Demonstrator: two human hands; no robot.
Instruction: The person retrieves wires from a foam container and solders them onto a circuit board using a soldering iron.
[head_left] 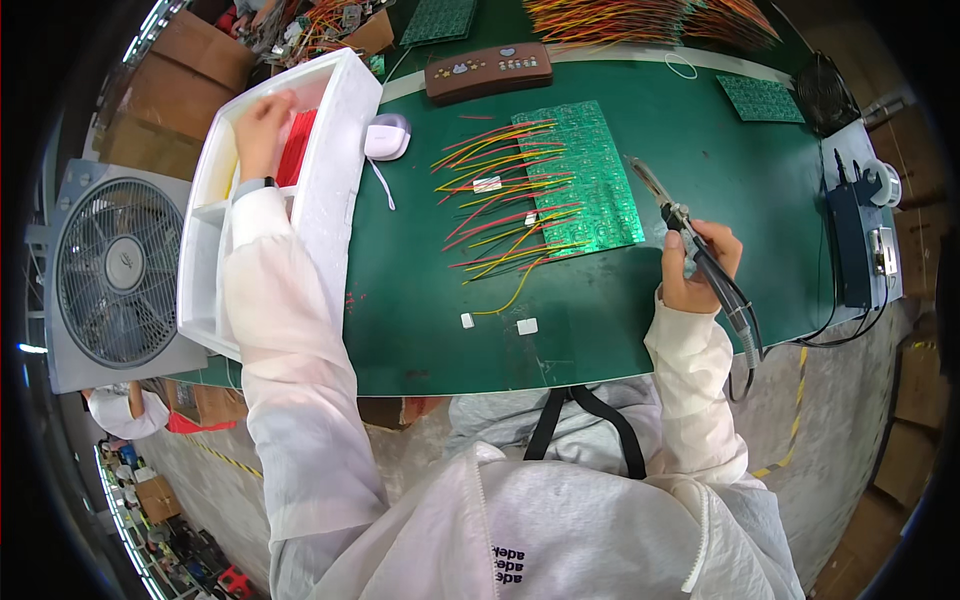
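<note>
My left hand [262, 128] is over the white foam box [362, 85], beside a bundle of red wires [297, 148]. Its fingers are blurred, so whether they pinch a wire is unclear. In my right hand [703, 262] is a soldering iron [722, 285], with a cable trailing from its lower end. Its tip points up and left, off the right edge of the green circuit board panel [598, 180]. Red, yellow and black wires [500, 205] stick out leftward from that panel. One yellow wire [515, 297] curves down toward the table's front.
A brown pencil case [488, 73] and a white earbud case [387, 137] lie on the green table. Behind are wire bundles [640, 22] and another circuit board [760, 99]. A blue soldering station [855, 245] stands right; a fan [122, 262] stands left.
</note>
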